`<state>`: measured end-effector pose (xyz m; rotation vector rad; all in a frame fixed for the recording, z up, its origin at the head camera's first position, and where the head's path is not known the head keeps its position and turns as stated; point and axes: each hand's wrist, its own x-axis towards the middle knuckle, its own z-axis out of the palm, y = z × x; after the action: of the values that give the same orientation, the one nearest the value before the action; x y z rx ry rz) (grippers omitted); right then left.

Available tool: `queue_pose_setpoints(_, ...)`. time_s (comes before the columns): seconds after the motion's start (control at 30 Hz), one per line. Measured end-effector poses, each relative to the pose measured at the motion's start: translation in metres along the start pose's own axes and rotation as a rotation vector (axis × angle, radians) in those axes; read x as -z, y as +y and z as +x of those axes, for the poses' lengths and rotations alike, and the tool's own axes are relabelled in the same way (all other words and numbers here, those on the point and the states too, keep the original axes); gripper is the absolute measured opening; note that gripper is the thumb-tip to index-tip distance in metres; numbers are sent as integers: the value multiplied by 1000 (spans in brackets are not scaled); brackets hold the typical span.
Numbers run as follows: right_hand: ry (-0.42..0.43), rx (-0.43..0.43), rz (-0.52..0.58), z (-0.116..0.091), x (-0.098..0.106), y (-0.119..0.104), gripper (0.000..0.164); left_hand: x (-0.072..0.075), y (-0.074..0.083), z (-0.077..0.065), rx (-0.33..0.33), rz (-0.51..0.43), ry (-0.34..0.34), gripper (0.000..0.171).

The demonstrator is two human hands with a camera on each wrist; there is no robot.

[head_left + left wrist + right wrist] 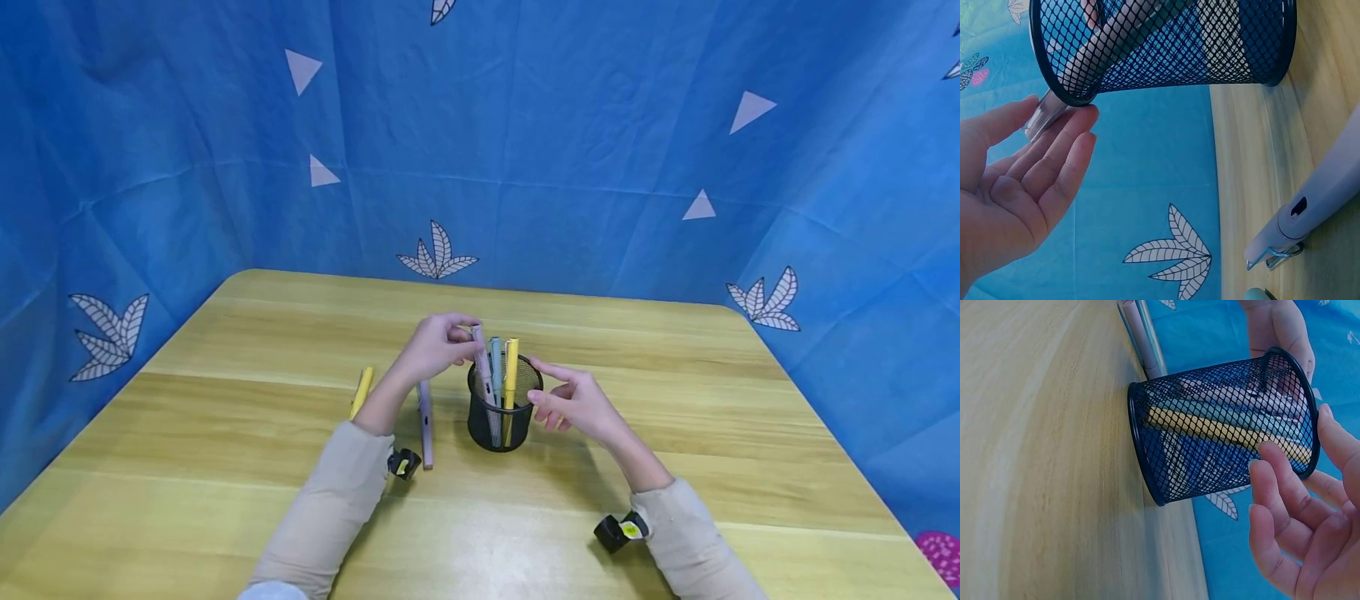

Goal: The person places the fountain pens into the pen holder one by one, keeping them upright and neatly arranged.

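Note:
A black mesh pen holder [498, 429] stands upright on the table, with a lilac pen [483, 367], a blue-green pen [495, 358] and a yellow pen [512, 367] in it. The lilac pen leans at the holder's left side, and my left hand [442, 343] pinches its upper end between thumb and fingers. In the left wrist view that pen end [1044, 119] sticks out past the rim. My right hand [573, 400] holds the holder's right side, thumb and index finger at the rim [1316, 434]; its other fingers curl beside the mesh.
Left of the holder, another lilac pen [426, 429] lies on the wooden table [225, 467]. A second yellow pen [362, 392] lies farther left, partly behind my left forearm. The tip of a blue-green object [1257, 294] shows low in the left wrist view. A blue curtain [525, 125] hangs behind.

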<state>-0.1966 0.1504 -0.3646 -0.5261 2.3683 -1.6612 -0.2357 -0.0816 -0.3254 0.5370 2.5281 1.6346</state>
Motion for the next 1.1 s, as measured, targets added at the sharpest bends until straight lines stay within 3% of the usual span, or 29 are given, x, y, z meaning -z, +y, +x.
queue_pose_setpoints(0.67, -5, -7, -28, -1, -1, 0, 57, 3, -4, 1, -12, 55, -89, 37)
queue_pose_setpoints(1.1, -2, 2, -47, 1, 0, 0, 57, 16, -5, -4, -36, 77, -134, 39)
